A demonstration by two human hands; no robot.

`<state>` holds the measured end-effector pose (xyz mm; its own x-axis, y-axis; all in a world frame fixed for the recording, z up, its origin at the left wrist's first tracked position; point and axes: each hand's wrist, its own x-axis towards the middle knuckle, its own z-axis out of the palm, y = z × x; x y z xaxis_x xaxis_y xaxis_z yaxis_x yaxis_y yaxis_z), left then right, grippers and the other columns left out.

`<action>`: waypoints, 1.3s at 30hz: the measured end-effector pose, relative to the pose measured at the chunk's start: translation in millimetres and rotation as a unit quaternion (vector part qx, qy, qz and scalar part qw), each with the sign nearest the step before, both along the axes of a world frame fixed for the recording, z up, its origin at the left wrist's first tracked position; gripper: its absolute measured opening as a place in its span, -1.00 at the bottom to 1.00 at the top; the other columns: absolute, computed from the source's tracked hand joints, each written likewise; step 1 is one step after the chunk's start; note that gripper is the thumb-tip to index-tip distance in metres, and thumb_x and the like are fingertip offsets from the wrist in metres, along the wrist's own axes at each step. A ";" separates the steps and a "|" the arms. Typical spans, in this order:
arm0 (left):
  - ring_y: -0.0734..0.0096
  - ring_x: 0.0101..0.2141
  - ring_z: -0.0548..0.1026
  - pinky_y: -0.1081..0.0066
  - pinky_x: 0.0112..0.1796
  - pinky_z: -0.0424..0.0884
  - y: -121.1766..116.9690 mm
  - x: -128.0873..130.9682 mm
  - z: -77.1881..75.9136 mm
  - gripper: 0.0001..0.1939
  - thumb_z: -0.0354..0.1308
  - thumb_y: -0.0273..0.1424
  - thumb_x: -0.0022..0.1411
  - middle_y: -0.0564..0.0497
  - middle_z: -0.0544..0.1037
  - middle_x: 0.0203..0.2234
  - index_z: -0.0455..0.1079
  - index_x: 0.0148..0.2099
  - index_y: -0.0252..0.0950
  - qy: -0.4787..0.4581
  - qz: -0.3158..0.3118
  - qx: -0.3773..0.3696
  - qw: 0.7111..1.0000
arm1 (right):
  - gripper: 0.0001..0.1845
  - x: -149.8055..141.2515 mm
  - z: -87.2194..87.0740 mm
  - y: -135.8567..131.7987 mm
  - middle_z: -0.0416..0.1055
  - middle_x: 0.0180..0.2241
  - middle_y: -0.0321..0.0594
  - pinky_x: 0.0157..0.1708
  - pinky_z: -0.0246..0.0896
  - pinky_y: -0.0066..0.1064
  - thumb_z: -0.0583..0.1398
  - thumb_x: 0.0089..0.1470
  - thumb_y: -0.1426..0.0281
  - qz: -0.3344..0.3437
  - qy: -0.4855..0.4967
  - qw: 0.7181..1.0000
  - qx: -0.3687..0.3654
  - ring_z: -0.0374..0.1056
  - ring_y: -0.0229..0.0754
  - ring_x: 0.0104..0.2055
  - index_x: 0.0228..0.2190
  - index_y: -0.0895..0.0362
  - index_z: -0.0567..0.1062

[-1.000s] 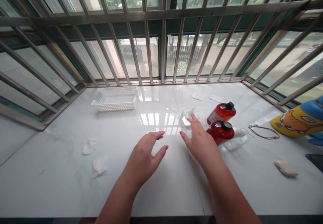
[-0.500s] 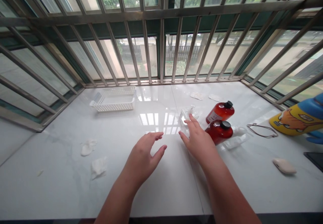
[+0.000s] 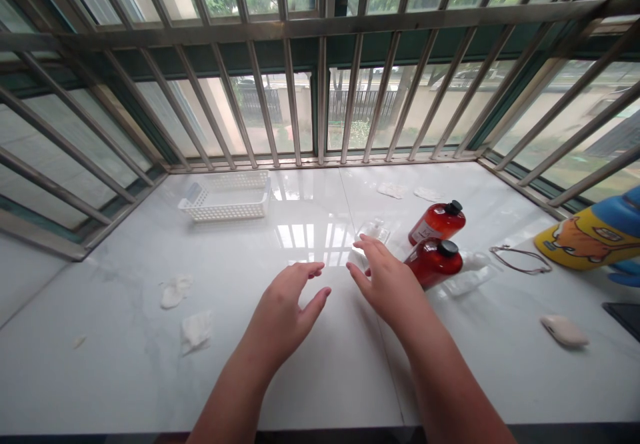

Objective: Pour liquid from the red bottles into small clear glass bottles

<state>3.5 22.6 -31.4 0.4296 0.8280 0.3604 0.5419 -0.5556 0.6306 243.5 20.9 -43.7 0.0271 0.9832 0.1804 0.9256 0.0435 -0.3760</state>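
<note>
My left hand [image 3: 287, 307] hovers over the white marble sill, fingers apart and slightly curled, holding nothing. My right hand [image 3: 387, 277] is just right of it, fingers spread, empty, its fingertips close to a small clear plastic piece [image 3: 374, 231]. Two amber-red bottles with black caps lie on their sides right of that hand: the near bottle [image 3: 434, 263] almost touches the hand, the far bottle [image 3: 437, 221] lies behind it. A clear plastic wrapper [image 3: 467, 274] lies by the near bottle.
A white perforated basket [image 3: 227, 197] stands at the back left. Crumpled white tissues [image 3: 193, 327] lie at left, more white scraps [image 3: 393, 189] at the back. A wire loop [image 3: 520, 259], a white lump [image 3: 565, 329] and a yellow-blue cartoon object [image 3: 590, 234] lie right. Metal window bars enclose the sill.
My right hand has drawn back a little to the left, off the clear plastic piece. The left hand has barely moved.
</note>
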 end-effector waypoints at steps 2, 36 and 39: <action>0.18 0.02 0.64 0.16 0.04 0.61 -0.2 -0.4 0.2 -0.64 0.26 -0.37 0.50 -0.02 0.66 0.02 0.41 0.28 -0.11 0.002 0.000 0.001 1.000 | -0.62 -2.9 5.1 -3.1 0.44 0.28 -0.08 -0.30 0.50 -0.24 0.19 0.46 0.22 -0.004 0.019 1.000 0.020 0.61 -0.08 -0.25 0.19 0.09 0.46; 0.03 0.33 0.46 -0.08 0.30 0.50 6.4 -7.5 -0.3 -0.65 0.10 -0.41 0.59 -0.17 0.50 0.29 0.36 0.33 -0.11 0.026 0.039 0.089 0.995 | -0.69 -8.8 71.0 -44.6 0.66 0.05 -0.28 -0.13 0.57 -0.30 0.26 0.40 0.27 0.158 0.181 0.971 -0.021 0.61 -0.13 -0.18 0.13 -0.08 0.60; 0.07 0.25 0.55 -0.03 0.24 0.58 9.8 -6.1 -3.4 -0.68 0.04 -0.50 0.58 -0.15 0.56 0.22 0.43 0.25 -0.14 0.032 0.054 0.113 0.992 | -0.71 19.8 94.7 -50.1 0.66 -0.03 -0.15 -0.07 0.54 -0.18 0.19 0.45 0.16 -0.010 0.083 0.981 0.174 0.60 0.01 -0.08 0.03 -0.01 0.62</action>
<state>-2.7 32.4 -34.8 0.3704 0.7722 0.5163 0.6411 -0.6147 0.4594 263.3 -29.2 51.0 0.1030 0.8616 0.4970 0.8543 0.1793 -0.4879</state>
